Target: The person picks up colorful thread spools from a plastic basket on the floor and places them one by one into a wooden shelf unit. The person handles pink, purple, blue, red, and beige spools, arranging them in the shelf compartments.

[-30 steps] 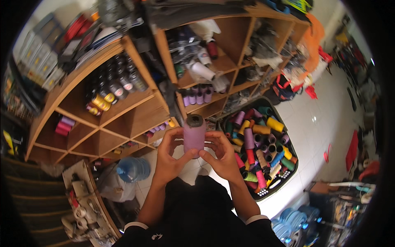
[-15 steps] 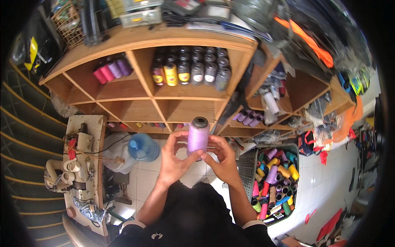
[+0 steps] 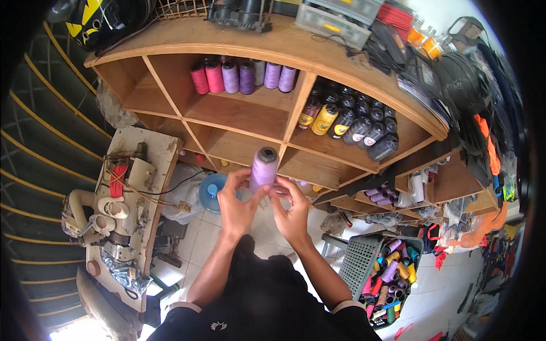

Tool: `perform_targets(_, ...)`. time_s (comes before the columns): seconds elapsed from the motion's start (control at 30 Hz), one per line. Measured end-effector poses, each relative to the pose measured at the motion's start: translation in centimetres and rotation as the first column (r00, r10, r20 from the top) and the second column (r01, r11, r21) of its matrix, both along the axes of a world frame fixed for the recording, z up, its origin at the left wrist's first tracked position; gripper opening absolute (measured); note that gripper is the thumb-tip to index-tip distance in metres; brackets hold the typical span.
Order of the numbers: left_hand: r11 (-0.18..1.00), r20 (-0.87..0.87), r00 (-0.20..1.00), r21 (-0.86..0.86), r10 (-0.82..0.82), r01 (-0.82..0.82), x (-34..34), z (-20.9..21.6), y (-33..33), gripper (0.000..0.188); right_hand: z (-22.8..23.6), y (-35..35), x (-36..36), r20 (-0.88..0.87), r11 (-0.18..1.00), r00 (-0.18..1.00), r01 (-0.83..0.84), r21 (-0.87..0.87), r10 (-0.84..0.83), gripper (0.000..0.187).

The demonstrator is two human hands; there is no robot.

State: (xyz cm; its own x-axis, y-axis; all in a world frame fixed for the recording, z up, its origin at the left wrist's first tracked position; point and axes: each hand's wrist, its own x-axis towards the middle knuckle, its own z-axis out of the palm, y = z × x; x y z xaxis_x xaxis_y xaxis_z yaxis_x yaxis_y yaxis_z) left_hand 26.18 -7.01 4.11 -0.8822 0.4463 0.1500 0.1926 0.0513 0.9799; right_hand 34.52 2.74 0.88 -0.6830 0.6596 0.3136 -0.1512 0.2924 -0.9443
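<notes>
1. The lilac spool (image 3: 263,169) is in front of the wooden shelf (image 3: 236,111), its top leaning slightly right.
2. The left hand (image 3: 235,206) and right hand (image 3: 291,211) grip its lower part from either side, fingers curled narrowly around it and thumbs toward the wearer.
3. Dark wrapped spools (image 3: 348,113) fill a shelf compartment; their front row carries round yellow or white labels, the print too small to read.
4. A small white emblem (image 3: 218,326) marks the black shirt (image 3: 273,301).
5. Pink and purple spools (image 3: 230,78) stand in the neighbouring compartment.
6. The left hand partly covers the blue water bottle (image 3: 210,193).
7. At left is a beige sewing machine (image 3: 136,181); at right, a dark crate (image 3: 359,264) holds mixed, jumbled spools (image 3: 391,275).
</notes>
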Motion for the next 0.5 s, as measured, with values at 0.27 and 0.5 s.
perform_targets(0.27, 0.981, -0.058, 0.998, 0.188, -0.030, 0.041, -9.1, -3.5, 1.8, 0.029, -3.2, 1.4, -9.9, -0.043, 0.997, 0.999, -0.006, -0.075, 0.002, 0.044)
perform_targets(0.5, 0.991, -0.092, 0.995, 0.131, 0.026, -0.014, -15.8, -4.5, 7.7, 0.027, -3.6, 5.7, -17.3, 0.018, 0.980, 0.989, 0.144, 0.136, -0.148, 0.055)
